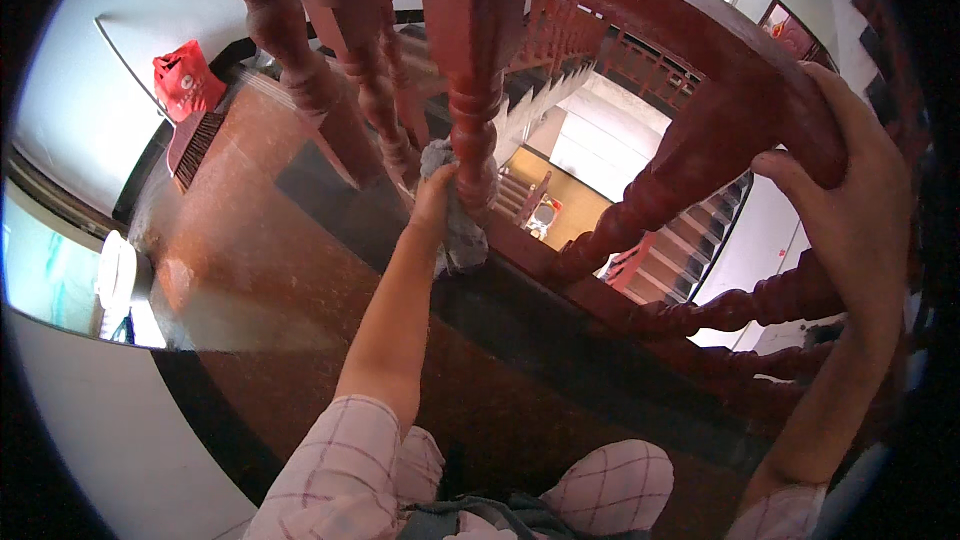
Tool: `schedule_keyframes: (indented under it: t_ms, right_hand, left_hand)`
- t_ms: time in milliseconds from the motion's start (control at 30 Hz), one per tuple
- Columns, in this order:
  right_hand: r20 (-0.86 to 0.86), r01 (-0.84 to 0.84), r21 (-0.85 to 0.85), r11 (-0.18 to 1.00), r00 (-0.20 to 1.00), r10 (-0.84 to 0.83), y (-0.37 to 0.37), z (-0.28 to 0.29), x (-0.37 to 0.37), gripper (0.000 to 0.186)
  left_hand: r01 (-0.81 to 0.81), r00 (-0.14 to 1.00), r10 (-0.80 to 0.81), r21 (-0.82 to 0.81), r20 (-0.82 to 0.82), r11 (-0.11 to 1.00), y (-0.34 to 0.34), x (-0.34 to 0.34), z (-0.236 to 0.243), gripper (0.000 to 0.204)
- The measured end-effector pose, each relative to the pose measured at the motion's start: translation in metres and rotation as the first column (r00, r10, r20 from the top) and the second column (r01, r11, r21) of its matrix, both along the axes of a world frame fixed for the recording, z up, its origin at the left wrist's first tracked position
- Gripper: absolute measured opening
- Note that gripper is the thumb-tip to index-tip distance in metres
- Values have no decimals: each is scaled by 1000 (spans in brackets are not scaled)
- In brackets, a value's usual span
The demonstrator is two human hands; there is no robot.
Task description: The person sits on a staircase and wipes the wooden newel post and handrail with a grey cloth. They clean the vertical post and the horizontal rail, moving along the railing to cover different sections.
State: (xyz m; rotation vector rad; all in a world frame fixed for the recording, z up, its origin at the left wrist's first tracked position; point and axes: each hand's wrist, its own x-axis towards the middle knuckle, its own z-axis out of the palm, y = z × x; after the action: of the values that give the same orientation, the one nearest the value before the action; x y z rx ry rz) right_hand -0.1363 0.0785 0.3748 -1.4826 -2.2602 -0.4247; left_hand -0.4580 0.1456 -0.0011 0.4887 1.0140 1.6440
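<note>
My left hand (435, 192) is closed on a grey cloth (462, 240), pressed against the lower part of a turned red-brown wooden baluster (473, 105). Some of the cloth shows above my thumb, and the rest hangs down beside the baluster's foot. Most of my left fingers are hidden behind the post and cloth. On the right, my right hand (850, 175) is wrapped over the thick red-brown handrail (690, 15), its thumb on the near side. Further balusters (640, 195) run between the rail and the base.
Beyond the railing the stairwell drops to lower steps (675, 265) and a tan floor (570, 195). At the left a broom (192, 148) leans by a red bag (187, 82) against the wall. A white round object (120, 270) stands near the left doorway. Brown floor (270, 280) lies below me.
</note>
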Motion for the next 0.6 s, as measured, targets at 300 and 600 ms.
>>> schedule_keyframes:
  t_ms: [300,600]
  right_hand:
    - [84,50,28,998,995,-52,-4,0,-2,67]
    - [159,60,83,995,985,-73,-3,4,-2,65]
  left_hand:
    - [-371,918,384,132,-96,919,-52,60,-1,41]
    - [-269,534,299,177,-791,947,-114,115,26,55]
